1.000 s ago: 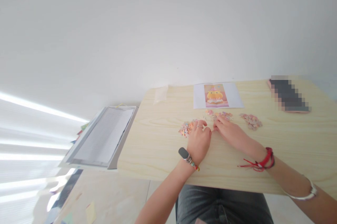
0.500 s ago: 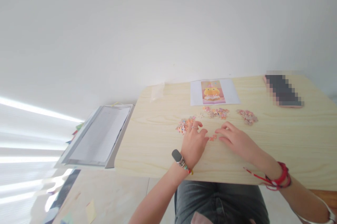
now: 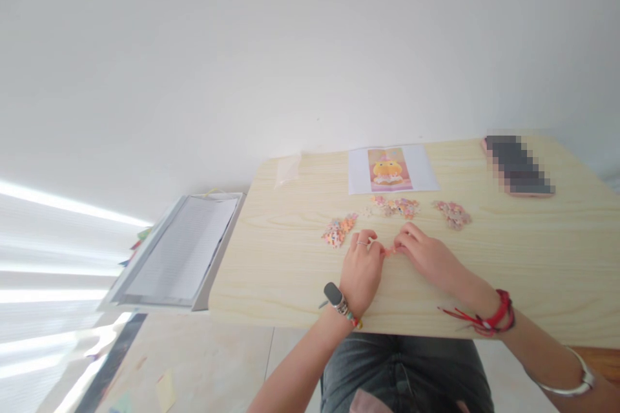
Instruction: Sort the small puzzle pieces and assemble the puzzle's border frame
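Pale worktop point(image 3: 281, 271), white wall point(image 3: 310, 44). Left hand point(image 3: 362, 271) and right hand point(image 3: 431, 261) pinch pink puzzle pieces point(image 3: 390, 251), nearer than the piles point(image 3: 402, 207). Probably light, stiff card; tabs might crease, so hold edges.

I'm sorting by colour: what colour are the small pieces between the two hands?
The small pieces look pinkish orange, as the head view shows.

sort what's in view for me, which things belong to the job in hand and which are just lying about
Likely part of it:
pink puzzle pieces between left hand and right hand
left pile
middle pile
right pile
printed picture

Seemingly just lying about:
pixelated dark device
clear plastic
papers in the tray
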{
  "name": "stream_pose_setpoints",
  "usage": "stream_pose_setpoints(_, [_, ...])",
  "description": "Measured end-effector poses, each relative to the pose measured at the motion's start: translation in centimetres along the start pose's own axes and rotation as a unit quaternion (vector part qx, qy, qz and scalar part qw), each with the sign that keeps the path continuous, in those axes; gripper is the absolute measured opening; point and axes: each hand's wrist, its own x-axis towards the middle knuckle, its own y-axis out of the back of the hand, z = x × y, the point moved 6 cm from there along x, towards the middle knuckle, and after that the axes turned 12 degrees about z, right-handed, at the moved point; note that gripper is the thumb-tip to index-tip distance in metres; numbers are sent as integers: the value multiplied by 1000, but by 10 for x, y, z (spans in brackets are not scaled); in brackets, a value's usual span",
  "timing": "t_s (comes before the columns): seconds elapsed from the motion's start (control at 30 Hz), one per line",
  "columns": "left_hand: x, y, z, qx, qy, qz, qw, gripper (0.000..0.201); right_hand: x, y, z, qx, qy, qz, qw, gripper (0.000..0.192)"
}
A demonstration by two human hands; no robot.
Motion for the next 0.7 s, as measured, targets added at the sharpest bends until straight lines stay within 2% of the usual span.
stream_pose_setpoints(0.2, [9,24,-4,-12,-9,70,997,8,16,21,-12,17,9,55,998,23])
stream_pose_setpoints(0.37, [15,40,-15,15,8,112,994,8,36,26,-26,5,47,77,996,21])
stream_pose_setpoints(0.5, [16,49,-35,29,11,130,991,9,57,14,-39,9,65,62,996,18])
stream_pose_setpoints(0.7, [13,54,-77,85,17,148,985,6,90,-22,-55,-7,77,-2,997,16])
